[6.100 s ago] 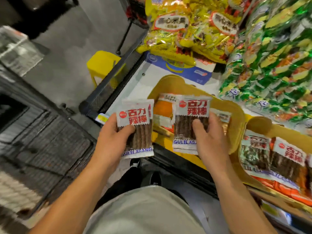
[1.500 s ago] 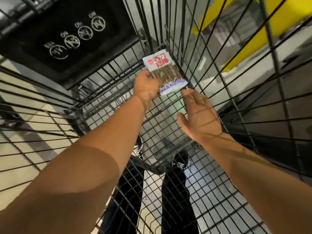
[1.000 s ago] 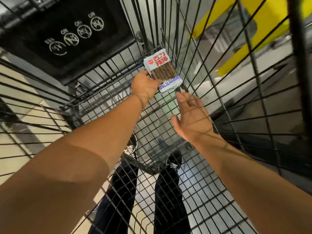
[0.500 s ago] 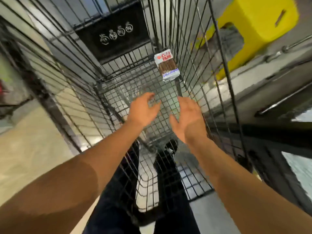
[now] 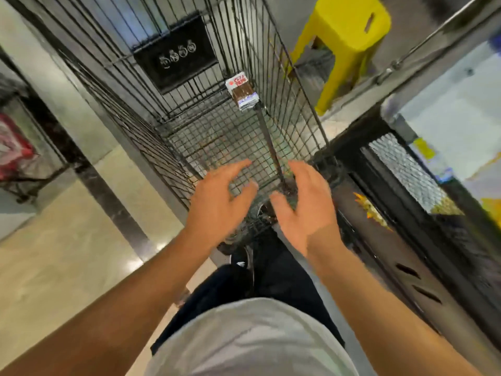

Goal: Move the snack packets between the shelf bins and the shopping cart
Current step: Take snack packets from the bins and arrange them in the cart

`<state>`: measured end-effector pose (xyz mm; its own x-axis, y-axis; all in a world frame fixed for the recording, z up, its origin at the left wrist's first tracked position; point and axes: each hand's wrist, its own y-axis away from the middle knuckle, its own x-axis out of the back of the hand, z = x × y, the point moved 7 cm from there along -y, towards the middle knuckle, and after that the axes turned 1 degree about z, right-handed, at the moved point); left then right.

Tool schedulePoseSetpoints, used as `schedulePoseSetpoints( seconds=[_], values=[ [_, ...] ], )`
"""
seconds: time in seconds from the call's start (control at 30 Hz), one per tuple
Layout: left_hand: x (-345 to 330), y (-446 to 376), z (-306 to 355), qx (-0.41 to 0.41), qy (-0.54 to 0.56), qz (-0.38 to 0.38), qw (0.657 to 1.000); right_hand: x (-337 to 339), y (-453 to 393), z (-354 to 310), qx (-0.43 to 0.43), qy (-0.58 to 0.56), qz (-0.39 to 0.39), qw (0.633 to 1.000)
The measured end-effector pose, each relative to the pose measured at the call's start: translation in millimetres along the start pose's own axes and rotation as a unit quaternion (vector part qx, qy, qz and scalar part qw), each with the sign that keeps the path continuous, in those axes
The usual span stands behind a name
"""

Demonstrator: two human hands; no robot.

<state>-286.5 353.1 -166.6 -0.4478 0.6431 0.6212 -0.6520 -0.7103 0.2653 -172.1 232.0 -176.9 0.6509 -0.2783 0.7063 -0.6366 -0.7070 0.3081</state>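
Observation:
A small stack of snack packets [image 5: 243,94], white with red print and brown sticks, lies on the wire floor of the black shopping cart [image 5: 206,137], at its far right corner. My left hand [image 5: 219,202] and my right hand [image 5: 303,207] hover side by side over the cart's near end, fingers spread and relaxed, holding nothing. Both hands are well short of the packets. The shelf bins are out of view.
A yellow plastic stool [image 5: 344,36] stands beyond the cart on the right. The black shelf frame [image 5: 412,202] with mesh panels runs along the right edge. A black sign panel [image 5: 176,52] closes the cart's far end. Beige floor tiles lie to the left.
My left hand let go of the packets in the cart's far corner. Both hands have drawn back toward me, empty, and the view has pulled away from the cart.

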Motion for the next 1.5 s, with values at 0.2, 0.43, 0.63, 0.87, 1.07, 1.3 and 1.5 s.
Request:
schedulePoseSetpoints(
  seconds=[0.2, 0.43, 0.63, 0.87, 1.07, 1.3, 1.5],
  values=[
    [4, 75, 43, -0.099, 0.018, 0.005, 0.995, 45, 96, -2, 0.0, -0.052, 0.145, 0.988],
    [-25, 125, 113, -0.205, 0.032, -0.031, 0.978, 94, 188, 29, -0.068, -0.085, 0.26, 0.959],
    [-80, 140, 186, -0.299, 0.031, -0.061, 0.952, 147, 243, 83, -0.12, -0.103, 0.364, 0.918],
    [-170, 155, 271, -0.335, 0.056, -0.107, 0.934, 223, 286, 164, -0.151, -0.105, 0.438, 0.88],
    [-237, 169, 342, -0.355, 0.039, -0.128, 0.925, 291, 300, 231, -0.157, -0.088, 0.449, 0.875],
    [-294, 155, 406, -0.374, -0.004, -0.129, 0.918, 345, 302, 280, -0.179, -0.057, 0.434, 0.881],
    [-357, 107, 436, -0.372, -0.143, -0.158, 0.904, 371, 285, 311, -0.223, 0.002, 0.403, 0.888]
  ],
)
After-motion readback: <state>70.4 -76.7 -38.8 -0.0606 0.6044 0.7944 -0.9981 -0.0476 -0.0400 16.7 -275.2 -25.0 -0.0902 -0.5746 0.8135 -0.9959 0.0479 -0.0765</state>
